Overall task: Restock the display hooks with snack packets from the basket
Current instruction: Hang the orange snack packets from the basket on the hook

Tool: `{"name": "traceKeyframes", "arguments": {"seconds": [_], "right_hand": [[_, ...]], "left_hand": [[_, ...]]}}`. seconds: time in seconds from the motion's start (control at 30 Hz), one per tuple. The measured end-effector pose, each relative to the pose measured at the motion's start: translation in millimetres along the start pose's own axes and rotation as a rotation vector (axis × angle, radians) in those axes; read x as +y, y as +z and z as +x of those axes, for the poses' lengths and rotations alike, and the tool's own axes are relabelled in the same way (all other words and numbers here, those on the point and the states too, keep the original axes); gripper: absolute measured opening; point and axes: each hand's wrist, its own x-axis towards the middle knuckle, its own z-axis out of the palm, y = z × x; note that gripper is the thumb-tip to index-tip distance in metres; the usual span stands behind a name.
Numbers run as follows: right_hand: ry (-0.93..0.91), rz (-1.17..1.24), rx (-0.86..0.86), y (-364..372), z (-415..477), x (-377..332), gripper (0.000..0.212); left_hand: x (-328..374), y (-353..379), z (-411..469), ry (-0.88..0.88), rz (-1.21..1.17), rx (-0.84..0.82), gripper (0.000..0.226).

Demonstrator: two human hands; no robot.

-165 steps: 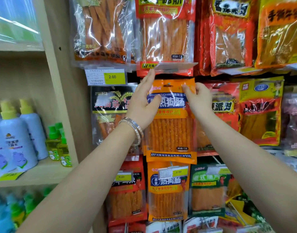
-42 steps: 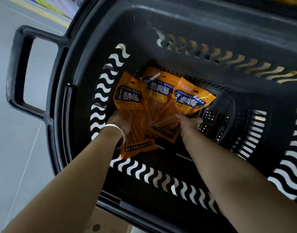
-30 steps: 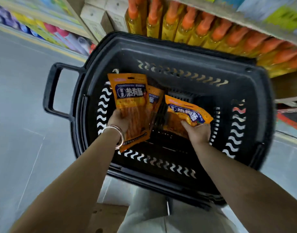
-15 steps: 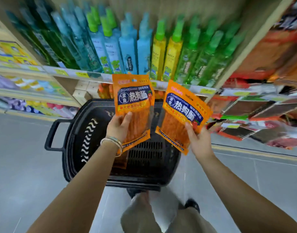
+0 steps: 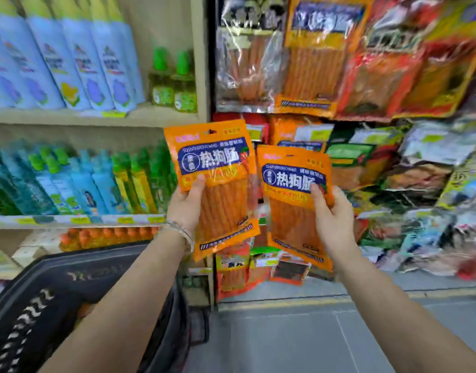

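I hold two orange snack packets with blue labels in front of the display. My left hand [image 5: 187, 204] grips the left packet [image 5: 218, 189] at its left edge, thumb on the front. My right hand [image 5: 332, 219] grips the right packet [image 5: 292, 200] at its right edge, thumb on the label. Both packets stand upright, side by side, the left one slightly higher. Behind them hang rows of snack packets on the display hooks [image 5: 307, 76]. The black basket [image 5: 43, 297] sits low at the left, its inside hidden from here.
A wooden shelf post [image 5: 200, 63] separates the snack display from shelves of blue and green spray bottles [image 5: 70, 63] on the left. Orange-capped bottles [image 5: 105, 236] line the bottom shelf behind the basket. Grey floor tiles [image 5: 299, 337] lie below the display.
Both hands lifted a packet each out of the basket and raised them. My view swung up from the basket to the snack display, which now fills the right side.
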Motion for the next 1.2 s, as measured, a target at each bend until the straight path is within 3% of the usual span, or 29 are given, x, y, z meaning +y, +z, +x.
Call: {"name": "traceKeyframes", "arguments": {"seconds": [0.2, 0.27, 0.33, 0.53, 0.7, 0.97, 1.2], "right_hand": [[-0.061, 0.106, 0.166, -37.1, 81.9, -32.9, 0.009], [-0.069, 0.142, 0.184, -42.8, 109.0, -43.3, 0.008], [-0.079, 0.178, 0.204, -46.8, 136.5, -55.6, 0.011], [-0.080, 0.272, 0.225, -46.3, 220.3, -88.8, 0.018], [-0.053, 0.403, 0.174, -33.3, 271.7, -108.6, 0.014], [0.006, 0.414, 0.061, -15.8, 311.7, -106.1, 0.013], [-0.002, 0.336, 0.069, -13.8, 326.6, -90.3, 0.009]], "left_hand": [[70.7, 57.0, 19.8, 0.248, -0.016, -0.104, 0.031], [90.7, 68.6, 29.8, 0.294, -0.067, -0.127, 0.023], [109.2, 79.1, 41.9, 0.310, -0.145, -0.131, 0.006], [149.3, 101.9, 87.1, 0.353, -0.241, -0.034, 0.006], [169.7, 119.9, 112.6, 0.380, -0.259, -0.120, 0.008], [186.4, 141.6, 132.0, 0.390, -0.298, -0.190, 0.008], [194.3, 160.2, 135.1, 0.364, -0.248, -0.224, 0.038]]}}
